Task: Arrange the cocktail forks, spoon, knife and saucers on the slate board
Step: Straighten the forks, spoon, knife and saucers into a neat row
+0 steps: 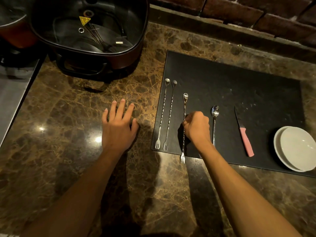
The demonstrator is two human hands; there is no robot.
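While pinched mid-shaft, the third cocktail fork (184,106) extends beyond the right hand (196,127) grip.

So on the board (239,79), left to right: two forks (165,115) side by side, a third fork (184,106) hanging off the near edge, then spoon (214,117), knife (243,132), stacked saucers (294,147) far right. Pot (89,31) sits back left on the surface (68,103).
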